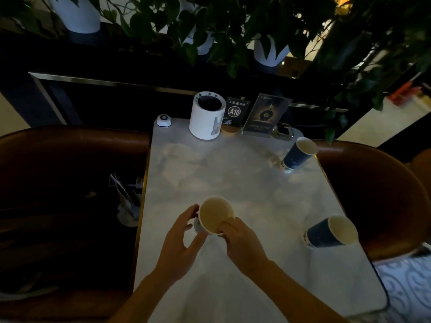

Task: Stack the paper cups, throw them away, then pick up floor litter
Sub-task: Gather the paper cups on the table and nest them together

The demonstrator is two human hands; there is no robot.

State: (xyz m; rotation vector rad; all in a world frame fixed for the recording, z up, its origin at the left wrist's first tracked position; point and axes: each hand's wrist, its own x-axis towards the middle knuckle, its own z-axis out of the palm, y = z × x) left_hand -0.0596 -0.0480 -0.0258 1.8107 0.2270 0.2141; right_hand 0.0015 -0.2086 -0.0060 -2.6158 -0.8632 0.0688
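A paper cup point(215, 214) with a pale inside stands on the white marble table point(233, 173), near its front left. My right hand point(242, 245) grips the cup's near rim, fingers over the edge. My left hand point(180, 238) is at the cup's left side, fingers spread and touching its wall; whether a second cup sits under it I cannot tell. Two more dark blue paper cups stand upright on the right side: one at the far right edge point(297, 153), one nearer point(331, 231).
At the table's far end stand a white cylindrical holder point(206, 118), a small call button point(163, 120), an A10 sign point(235, 111), a menu card point(265, 115) and an ashtray point(283, 131). Brown seats flank the table. Crumpled litter point(127, 201) lies on the dark floor at left.
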